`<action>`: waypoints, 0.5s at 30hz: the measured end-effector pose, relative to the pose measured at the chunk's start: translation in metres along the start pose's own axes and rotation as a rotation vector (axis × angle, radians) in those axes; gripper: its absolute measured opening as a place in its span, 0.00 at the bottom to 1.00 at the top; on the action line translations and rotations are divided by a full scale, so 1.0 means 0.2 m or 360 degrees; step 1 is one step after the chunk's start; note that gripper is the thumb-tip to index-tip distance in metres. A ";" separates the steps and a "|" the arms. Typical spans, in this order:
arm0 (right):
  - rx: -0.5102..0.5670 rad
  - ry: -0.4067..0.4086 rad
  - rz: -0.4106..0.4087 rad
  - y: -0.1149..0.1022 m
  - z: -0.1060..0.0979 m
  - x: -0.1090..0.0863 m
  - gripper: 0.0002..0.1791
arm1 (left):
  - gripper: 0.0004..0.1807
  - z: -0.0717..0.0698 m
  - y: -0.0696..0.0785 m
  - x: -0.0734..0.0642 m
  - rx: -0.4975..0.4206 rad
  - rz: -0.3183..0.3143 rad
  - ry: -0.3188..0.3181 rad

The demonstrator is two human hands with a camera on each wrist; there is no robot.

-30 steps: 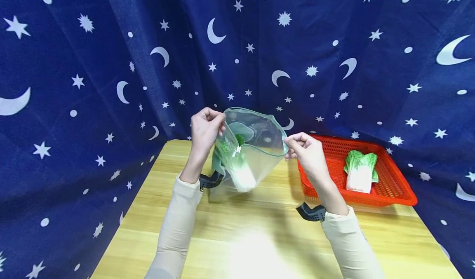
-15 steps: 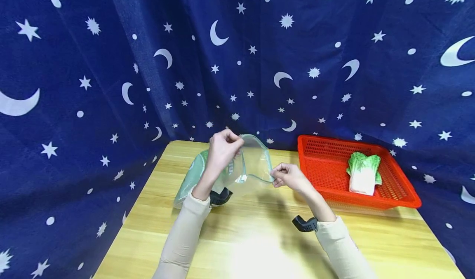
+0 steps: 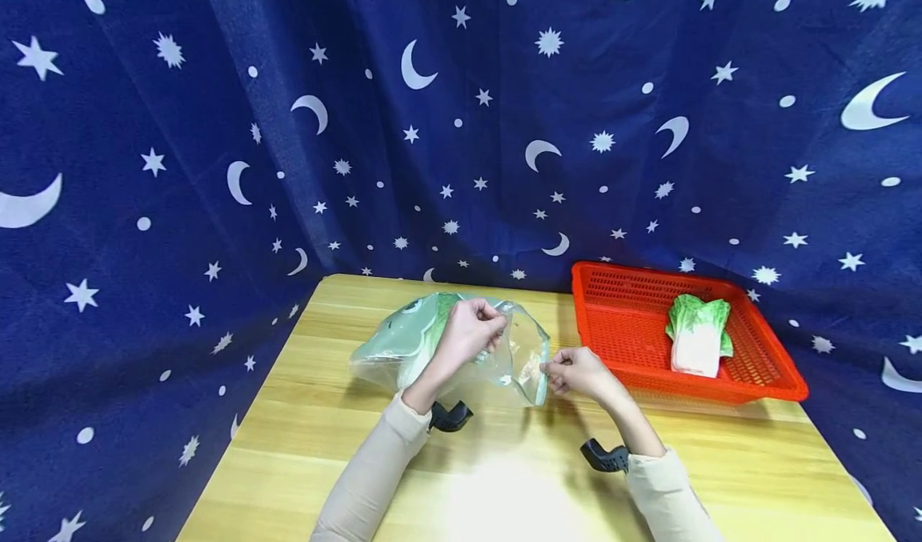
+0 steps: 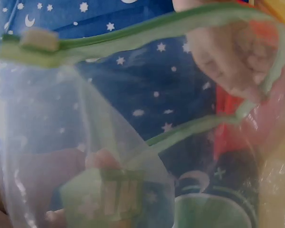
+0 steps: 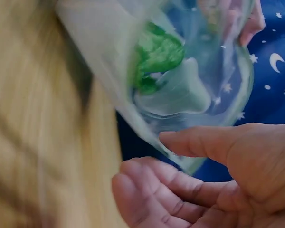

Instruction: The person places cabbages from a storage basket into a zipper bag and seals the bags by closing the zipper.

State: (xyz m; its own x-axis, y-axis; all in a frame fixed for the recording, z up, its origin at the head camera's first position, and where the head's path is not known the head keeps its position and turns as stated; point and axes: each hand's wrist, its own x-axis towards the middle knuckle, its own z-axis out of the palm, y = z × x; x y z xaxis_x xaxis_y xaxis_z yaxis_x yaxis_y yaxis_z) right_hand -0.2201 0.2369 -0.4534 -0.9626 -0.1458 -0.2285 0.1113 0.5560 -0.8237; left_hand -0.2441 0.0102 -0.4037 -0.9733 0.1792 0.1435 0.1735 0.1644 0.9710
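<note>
A clear zip bag (image 3: 389, 338) with a pale green printed patch lies tilted on the table, its mouth turned to the right. Inside is a napa cabbage (image 3: 430, 342), whose green leaves (image 5: 161, 52) show through the mouth in the right wrist view. My left hand (image 3: 470, 332) pinches the bag near its mouth. At the opposite corner, my right hand (image 3: 582, 374) pinches the rim between thumb and fingers. The mouth gapes between the two hands. A pale slider (image 4: 39, 39) sits on the green zip strip in the left wrist view.
A red plastic basket (image 3: 623, 338) stands at the back right of the wooden table (image 3: 346, 462). Another napa cabbage (image 3: 697, 338) lies in it. A blue curtain (image 3: 490, 126) with moons and stars hangs behind.
Both hands have lowered the bag's mouth toward the table and turned it rightward. The bag's body with the cabbage has swung from upright to lying on the left.
</note>
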 end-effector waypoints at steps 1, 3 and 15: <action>-0.0015 0.0014 0.0007 0.00 -0.01 -0.01 0.11 | 0.02 0.01 -0.01 0.00 -0.0023 -0.0014 -0.0004; -0.0018 0.0024 0.0007 -0.02 -0.04 -0.03 0.12 | 0.02 0.02 -0.02 0.01 -0.0070 -0.0042 -0.0004; -0.0290 0.0266 -0.0002 -0.09 -0.53 -0.22 0.19 | 0.02 0.01 -0.02 0.01 -0.0297 -0.0095 0.0068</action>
State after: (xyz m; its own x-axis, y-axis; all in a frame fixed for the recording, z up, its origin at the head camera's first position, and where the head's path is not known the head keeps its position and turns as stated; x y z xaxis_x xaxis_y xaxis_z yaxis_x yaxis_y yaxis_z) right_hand -0.2068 0.3209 -0.3735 -0.9919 -0.0174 -0.1260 0.0784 0.6965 -0.7133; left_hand -0.2471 0.0122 -0.4086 -0.9872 0.1325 0.0890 0.0885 -0.0099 0.9960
